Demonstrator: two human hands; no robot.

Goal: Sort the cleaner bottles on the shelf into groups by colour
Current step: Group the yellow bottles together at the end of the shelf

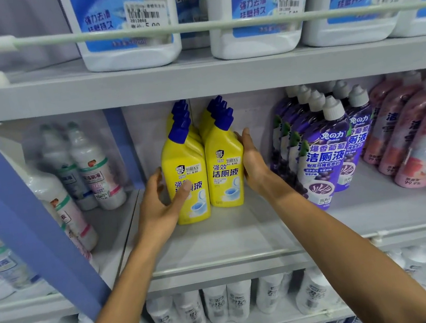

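Holding the yellow group from both sides, the person works at the middle shelf (pixel 243 238). The left grip (pixel 158 209) grasps the front left yellow bottle (pixel 179 163): the thumb lies across its label and the fingers go round its left side. The right grip (pixel 252 161) is released, with straight fingers laid flat against the right side of the front right yellow bottle (pixel 226 176), pressing on it and not closing round it. Both bottles stand upright on the shelf, touching each other, and behind each of them more yellow bottles with blue caps stand in a row. In my judgement the task is far along. The yellow ones make one group in the middle, the purple bottles (pixel 322 157) stand together to the right with a gap between, and the pink bottles (pixel 420 139) come after them near the right edge. White bottles (pixel 94 171) stand apart on the left, beyond a blue post (pixel 119 146), in what looks like a neighbouring section. I see no bottle of a wrong colour inside any group. What is left seems small: to set the two yellow rows straight. The far right end of the shelf is cut off, so I cannot tell if something there needs moving.
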